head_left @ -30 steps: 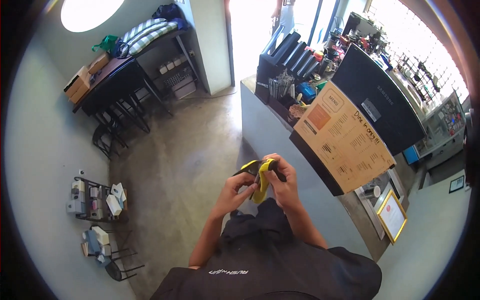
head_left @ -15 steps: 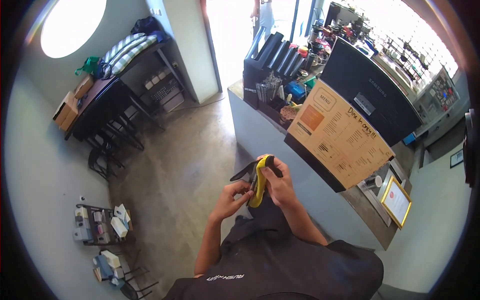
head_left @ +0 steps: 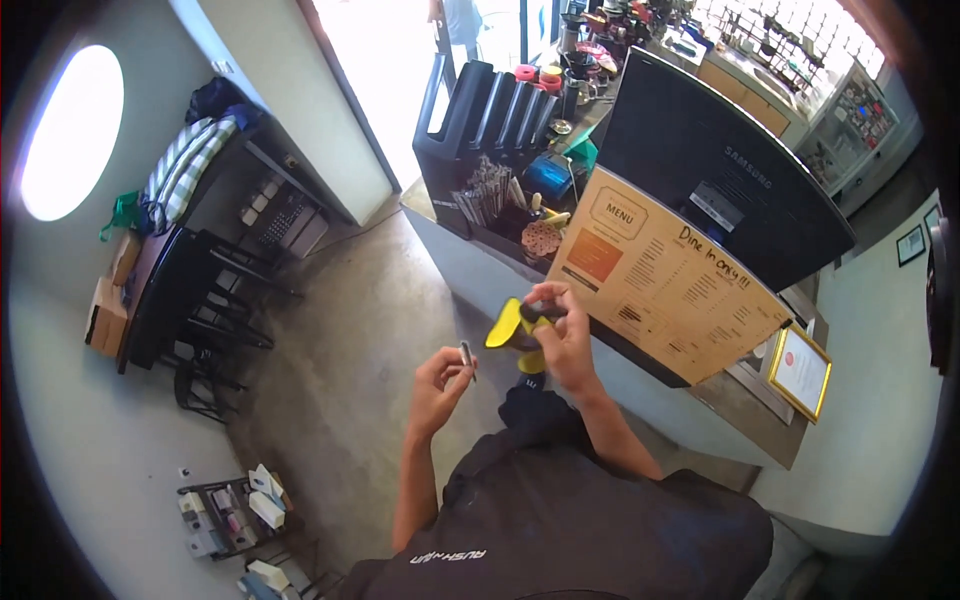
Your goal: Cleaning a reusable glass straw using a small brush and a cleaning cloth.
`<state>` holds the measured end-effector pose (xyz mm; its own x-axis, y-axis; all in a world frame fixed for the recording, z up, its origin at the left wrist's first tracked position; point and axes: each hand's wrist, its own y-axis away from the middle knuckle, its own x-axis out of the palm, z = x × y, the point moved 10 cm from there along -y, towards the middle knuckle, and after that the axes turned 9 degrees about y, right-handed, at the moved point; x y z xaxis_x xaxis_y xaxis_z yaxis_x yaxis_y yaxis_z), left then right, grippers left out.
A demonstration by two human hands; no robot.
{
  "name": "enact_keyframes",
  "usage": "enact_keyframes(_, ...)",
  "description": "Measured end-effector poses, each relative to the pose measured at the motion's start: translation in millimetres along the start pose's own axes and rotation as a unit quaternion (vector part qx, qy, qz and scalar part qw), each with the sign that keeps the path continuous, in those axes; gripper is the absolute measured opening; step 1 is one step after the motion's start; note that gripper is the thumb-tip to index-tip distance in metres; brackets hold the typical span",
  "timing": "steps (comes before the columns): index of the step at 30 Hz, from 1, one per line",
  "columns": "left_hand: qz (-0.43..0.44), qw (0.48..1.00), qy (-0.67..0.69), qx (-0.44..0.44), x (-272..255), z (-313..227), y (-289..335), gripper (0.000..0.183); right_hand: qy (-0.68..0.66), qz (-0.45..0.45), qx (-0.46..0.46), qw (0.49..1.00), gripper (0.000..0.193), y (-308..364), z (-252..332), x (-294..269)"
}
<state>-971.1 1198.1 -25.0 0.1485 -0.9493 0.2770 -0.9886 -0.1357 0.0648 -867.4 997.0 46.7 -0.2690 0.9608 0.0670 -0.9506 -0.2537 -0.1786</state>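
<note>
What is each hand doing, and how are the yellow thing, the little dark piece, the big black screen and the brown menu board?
Left hand: raised, pinching the small dark slim piece.
Small dark slim piece: held, apart from the tool.
Right hand: gripping the yellow and black handheld tool.
Yellow and black handheld tool: held up, off the counter.
Large black screen: standing, back showing.
Brown cardboard menu board: leaning, upright.

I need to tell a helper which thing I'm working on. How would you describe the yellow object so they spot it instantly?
Find the counter with the tan menu board. Just before it, the right hand grips a yellow and black tool, the only bright yellow handheld thing.
</note>
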Motion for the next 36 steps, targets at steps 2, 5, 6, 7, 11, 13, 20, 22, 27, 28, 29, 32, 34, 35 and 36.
enact_keyframes(2,0.033,0.995,-0.06,0.068,16.8,-15.9,-35.8,0.01,0.092,0.047,-0.007,0.995,0.053,-16.2,-1.9,7.2)
enact_keyframes(5,0.045,0.993,-0.079,0.073,34.7,-20.7,-82.2,0.013,0.167,0.073,-0.149,0.972,0.04,-35.7,25.8,14.3)
enact_keyframes(6,0.048,0.991,-0.091,0.08,40.1,-21.9,-94.5,0.013,0.16,0.094,-0.128,0.974,0.039,-41.2,20.6,15.9)
enact_keyframes(7,0.045,0.99,-0.107,0.078,40.3,-19.1,-108.3,0.016,0.153,0.113,-0.108,0.976,0.039,-46.9,15.1,17.8)
enact_keyframes(11,0.065,0.982,-0.135,0.115,56.1,-15.9,-146.5,0.021,0.227,0.049,-0.116,0.966,0.025,-68.2,0.8,0.8)
enact_keyframes(13,0.048,0.979,-0.158,0.116,58.8,-13.5,-166.0,0.025,0.233,0.018,-0.118,0.965,0.019,-85.8,0.3,-9.7)
enact_keyframes(20,-0.008,0.983,-0.165,0.075,39.6,-15.3,-218.9,0.046,0.27,-0.086,-0.105,0.953,0.014,-129.3,-11.0,-27.7)
enact_keyframes(22,-0.007,0.984,-0.17,0.051,18.5,3.7,-237.6,0.06,0.287,-0.115,-0.103,0.945,0.015,-141.0,-16.1,-28.4)
enact_keyframes(27,0.002,0.975,-0.223,-0.003,-11.1,25.2,-281.7,0.081,0.292,-0.152,-0.075,0.941,0.016,-173.9,-31.2,-20.4)
enact_keyframes(28,0.025,0.972,-0.233,-0.009,-13.1,29.4,-291.0,0.086,0.303,-0.161,-0.068,0.937,0.015,-180.6,-35.7,-18.1)
enact_keyframes(29,0.05,0.972,-0.23,-0.022,-14.8,35.0,-298.3,0.089,0.313,-0.17,-0.061,0.932,0.015,-187.6,-40.6,-15.2)
enact_keyframes(32,0.094,0.958,-0.271,-0.013,-22.2,38.1,-312.3,0.084,0.337,-0.196,-0.051,0.92,0.016,-205.7,-60.8,-3.9)
enact_keyframes(34,0.141,0.951,-0.276,-0.017,-24.6,36.3,-322.9,0.081,0.348,-0.209,-0.045,0.913,0.017,-215.2,-73.7,5.4)
enact_keyframes(35,0.176,0.942,-0.284,-0.017,-21.8,34.6,-327.7,0.079,0.354,-0.217,-0.04,0.909,0.017,-217.8,-81.6,8.9)
enact_keyframes(36,0.196,0.933,-0.298,-0.052,-23.7,37.8,-331.1,0.073,0.373,-0.213,-0.026,0.902,0.017,-220.0,-92.5,13.8)
